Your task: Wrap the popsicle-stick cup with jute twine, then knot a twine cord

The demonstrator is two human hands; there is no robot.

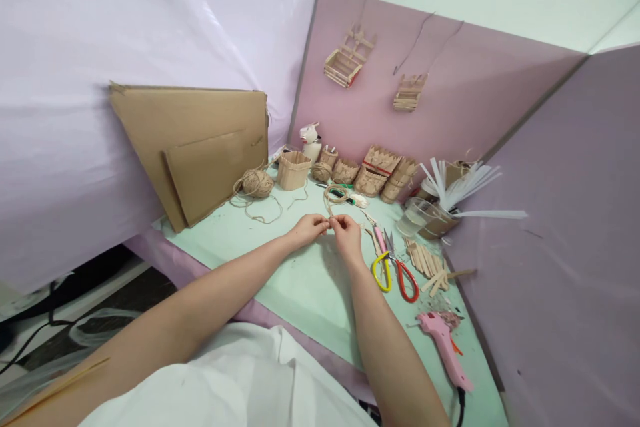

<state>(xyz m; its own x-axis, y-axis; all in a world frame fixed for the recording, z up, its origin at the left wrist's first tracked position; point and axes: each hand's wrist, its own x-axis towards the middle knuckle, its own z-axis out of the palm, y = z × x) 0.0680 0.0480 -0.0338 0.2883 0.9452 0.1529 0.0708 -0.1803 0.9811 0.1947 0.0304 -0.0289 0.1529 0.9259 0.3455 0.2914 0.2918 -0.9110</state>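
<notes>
My left hand [309, 229] and my right hand [346, 235] meet over the middle of the pale green table [300, 287]. Both are pinched closed on a length of jute twine [334, 203] that loops away toward the back of the table. The fingertips of the two hands almost touch. A ball of the same twine [256, 183] lies to the left, with loose strands trailing on the table around it.
Scissors with one yellow and one red handle [395, 273] lie right of my hands, beside several wooden sticks [427, 261] and a pink glue gun [445, 347]. Small woven baskets [370, 173], a clear cup [415, 217] and white strips [460, 187] stand at the back. Cardboard sheets [200, 147] lean at left.
</notes>
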